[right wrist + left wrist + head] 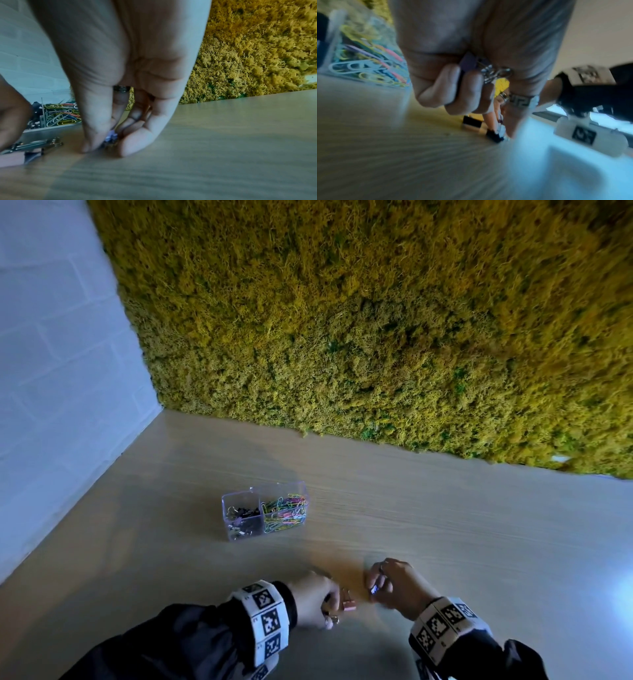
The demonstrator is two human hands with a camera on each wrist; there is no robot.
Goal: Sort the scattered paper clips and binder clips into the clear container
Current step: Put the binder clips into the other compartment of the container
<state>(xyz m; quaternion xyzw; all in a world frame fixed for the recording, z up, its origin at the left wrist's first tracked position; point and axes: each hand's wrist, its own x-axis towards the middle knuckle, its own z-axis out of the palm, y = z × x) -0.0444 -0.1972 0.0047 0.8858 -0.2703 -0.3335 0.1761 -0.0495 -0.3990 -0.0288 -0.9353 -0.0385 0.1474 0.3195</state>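
The clear container stands on the wooden table; its left compartment holds black binder clips, its right one coloured paper clips. My left hand is curled near the table's front and grips a purple binder clip with silver handles. A pink binder clip lies at its fingertips. Just to the right, my right hand pinches a small binder clip against the table between thumb and fingers. Another black binder clip lies on the table between the hands.
A yellow-green moss wall runs along the back of the table, and a white brick wall closes the left side. Both wrists wear white bands with black markers.
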